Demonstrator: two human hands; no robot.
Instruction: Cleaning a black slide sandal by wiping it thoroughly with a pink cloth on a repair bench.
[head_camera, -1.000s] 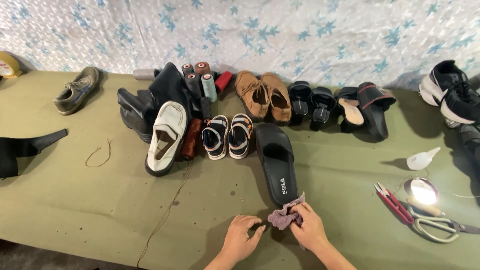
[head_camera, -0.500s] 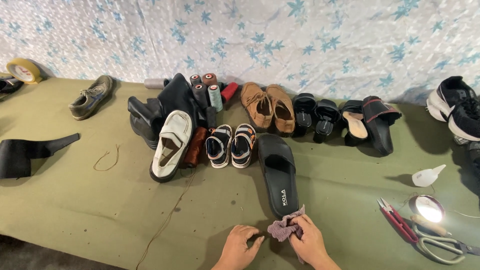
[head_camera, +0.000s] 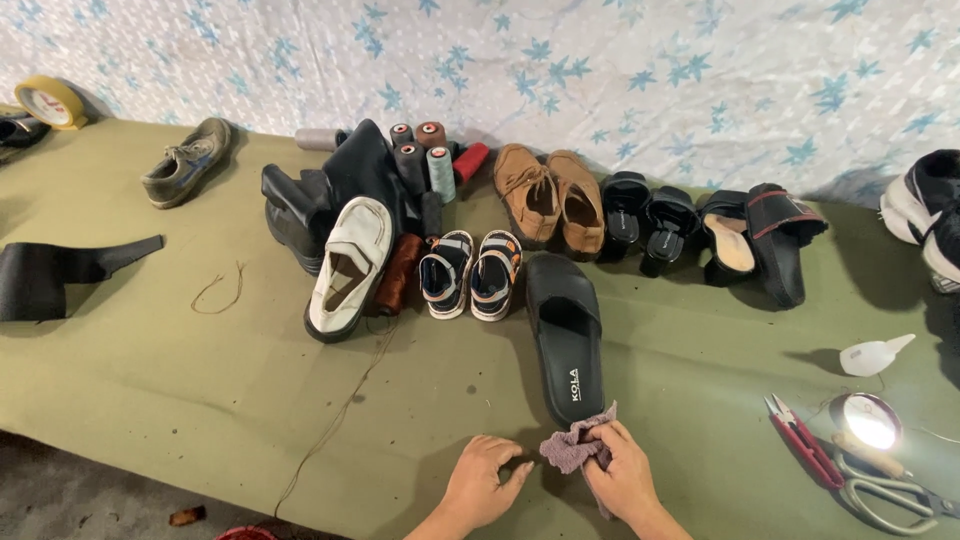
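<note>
My right hand (head_camera: 620, 478) has slid the mauve rag (head_camera: 572, 447) onto the black slide sandal's (head_camera: 566, 335) heel on the bench (head_camera: 180, 380); left hand (head_camera: 484, 480) rests open alongside. Wiping seems underway; next, firmer strokes toeward.

A small, crumpled cloth (head_camera: 572, 446) of dusty mauve sits bunched against the heel end of a black slide sandal (head_camera: 566, 335), touching its edge. The sandal lies flat and sole-down on the olive-green table (head_camera: 150, 370), its heel toward the near edge and its wide strap toward the far side. Its footbed faces up.
</note>
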